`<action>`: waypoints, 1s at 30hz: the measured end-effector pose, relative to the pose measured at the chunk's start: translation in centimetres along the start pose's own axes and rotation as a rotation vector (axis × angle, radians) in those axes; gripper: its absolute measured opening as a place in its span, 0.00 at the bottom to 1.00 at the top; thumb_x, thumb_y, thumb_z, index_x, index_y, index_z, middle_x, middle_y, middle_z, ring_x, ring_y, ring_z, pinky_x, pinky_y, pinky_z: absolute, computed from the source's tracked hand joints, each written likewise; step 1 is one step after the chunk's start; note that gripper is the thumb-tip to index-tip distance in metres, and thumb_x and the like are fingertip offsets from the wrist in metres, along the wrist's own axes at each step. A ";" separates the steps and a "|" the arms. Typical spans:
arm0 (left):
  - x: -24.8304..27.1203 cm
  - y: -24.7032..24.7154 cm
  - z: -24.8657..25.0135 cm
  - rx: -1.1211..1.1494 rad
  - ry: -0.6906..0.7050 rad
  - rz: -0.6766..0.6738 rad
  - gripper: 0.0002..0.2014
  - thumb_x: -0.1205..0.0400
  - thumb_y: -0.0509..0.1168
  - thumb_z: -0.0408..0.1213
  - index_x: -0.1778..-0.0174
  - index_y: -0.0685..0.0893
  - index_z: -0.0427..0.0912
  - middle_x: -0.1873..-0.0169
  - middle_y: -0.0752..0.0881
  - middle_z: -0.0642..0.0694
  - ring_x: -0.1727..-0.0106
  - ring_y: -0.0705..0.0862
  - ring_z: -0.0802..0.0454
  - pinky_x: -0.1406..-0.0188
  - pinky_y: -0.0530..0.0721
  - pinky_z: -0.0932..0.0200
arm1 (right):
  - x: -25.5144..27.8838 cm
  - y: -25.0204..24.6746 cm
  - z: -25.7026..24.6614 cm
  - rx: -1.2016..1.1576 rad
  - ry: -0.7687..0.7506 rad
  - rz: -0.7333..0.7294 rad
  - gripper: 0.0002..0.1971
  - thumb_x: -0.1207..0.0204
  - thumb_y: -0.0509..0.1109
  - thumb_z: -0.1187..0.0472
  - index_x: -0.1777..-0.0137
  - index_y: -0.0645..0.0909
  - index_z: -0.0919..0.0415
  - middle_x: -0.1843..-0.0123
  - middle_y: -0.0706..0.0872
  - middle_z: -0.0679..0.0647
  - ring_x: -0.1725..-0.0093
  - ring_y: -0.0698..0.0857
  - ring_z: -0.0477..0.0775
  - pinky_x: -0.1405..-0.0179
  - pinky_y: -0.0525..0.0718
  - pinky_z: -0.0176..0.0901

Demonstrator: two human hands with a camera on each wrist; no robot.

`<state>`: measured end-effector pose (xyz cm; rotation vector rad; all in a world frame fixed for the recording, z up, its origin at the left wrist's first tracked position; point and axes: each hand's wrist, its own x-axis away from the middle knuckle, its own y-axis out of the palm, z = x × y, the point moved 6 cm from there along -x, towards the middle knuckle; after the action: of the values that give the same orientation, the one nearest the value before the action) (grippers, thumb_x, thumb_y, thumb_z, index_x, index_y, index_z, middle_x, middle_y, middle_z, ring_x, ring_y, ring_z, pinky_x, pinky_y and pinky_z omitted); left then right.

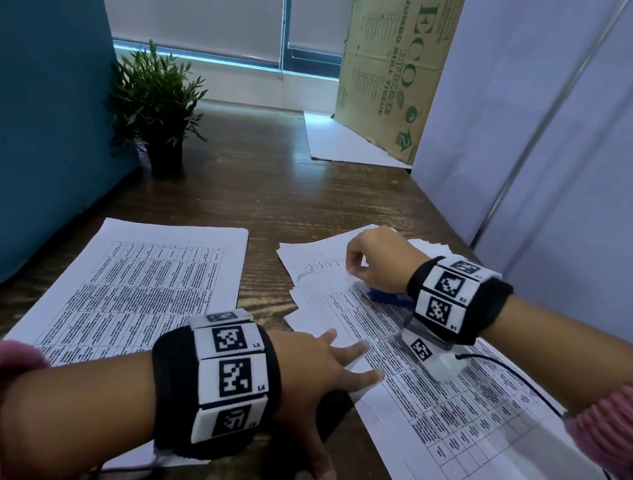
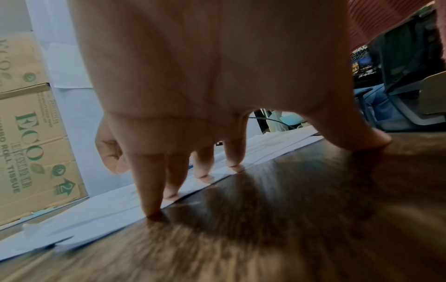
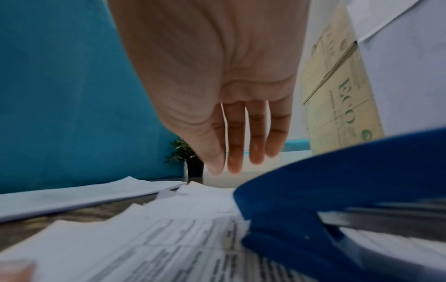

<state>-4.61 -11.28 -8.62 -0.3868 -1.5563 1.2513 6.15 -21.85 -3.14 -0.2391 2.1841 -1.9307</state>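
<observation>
Two piles of printed sheets lie on a wooden desk (image 1: 265, 197). The left pile (image 1: 142, 289) is squared up; the right pile (image 1: 446, 396) is fanned and untidy. My left hand (image 1: 333, 375) has its fingers spread, their tips pressing the near-left edge of the right pile (image 2: 108, 208), with the thumb on bare wood. A blue stapler (image 1: 388, 297) rests on the right pile. My right hand (image 1: 374, 264) hovers just over and beyond the stapler (image 3: 337, 181), fingers (image 3: 234, 152) straight and pointing down at the paper, holding nothing.
A potted plant (image 1: 158, 111) stands at the back left by a teal partition (image 1: 31, 119). A cardboard box (image 1: 395, 63) and a flat white sheet (image 1: 346, 143) sit at the back right. White panels (image 1: 583, 148) close the right side. A thin cable (image 1: 517, 376) crosses the right pile.
</observation>
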 end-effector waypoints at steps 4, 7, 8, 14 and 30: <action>0.1 0.1 0.0 0.001 -0.004 -0.002 0.56 0.34 0.71 0.67 0.21 0.37 0.67 0.20 0.31 0.60 0.18 0.36 0.44 0.22 0.55 0.32 | -0.8 0.1 1.0 0.006 0.066 0.002 0.09 0.26 0.65 0.70 0.59 0.88 0.63 0.54 0.91 0.56 0.51 0.86 0.55 0.54 0.80 0.41; 0.2 0.0 0.1 0.004 0.000 0.002 0.55 0.34 0.71 0.66 0.20 0.38 0.67 0.20 0.32 0.59 0.17 0.37 0.45 0.22 0.55 0.31 | -1.1 0.5 0.9 0.040 0.072 -0.037 0.10 0.28 0.66 0.70 0.59 0.89 0.62 0.55 0.91 0.54 0.53 0.86 0.53 0.54 0.81 0.40; 0.2 0.0 0.1 0.004 0.001 0.003 0.55 0.34 0.71 0.66 0.20 0.38 0.66 0.20 0.32 0.59 0.17 0.37 0.45 0.22 0.55 0.31 | -1.2 0.7 0.7 0.056 0.070 -0.063 0.10 0.29 0.67 0.70 0.59 0.90 0.62 0.56 0.91 0.53 0.55 0.86 0.51 0.54 0.82 0.40; 0.3 -0.1 0.2 0.000 0.002 0.002 0.55 0.33 0.71 0.65 0.20 0.39 0.65 0.20 0.32 0.58 0.17 0.38 0.43 0.22 0.56 0.31 | -1.7 1.0 -0.1 0.143 0.050 -0.163 0.08 0.30 0.71 0.71 0.58 0.91 0.59 0.56 0.92 0.52 0.58 0.85 0.49 0.75 0.70 0.28; 0.1 0.1 0.0 -0.005 0.002 0.012 0.55 0.34 0.71 0.67 0.21 0.38 0.67 0.20 0.32 0.60 0.17 0.37 0.45 0.22 0.56 0.31 | -1.7 1.2 0.2 0.200 -0.023 -0.266 0.11 0.27 0.69 0.68 0.51 0.90 0.54 0.52 0.91 0.49 0.59 0.80 0.46 0.71 0.72 0.27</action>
<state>-4.67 -11.19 -8.66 -0.4012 -1.5581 1.2563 7.87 -21.42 -4.28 -0.5372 2.0103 -2.2556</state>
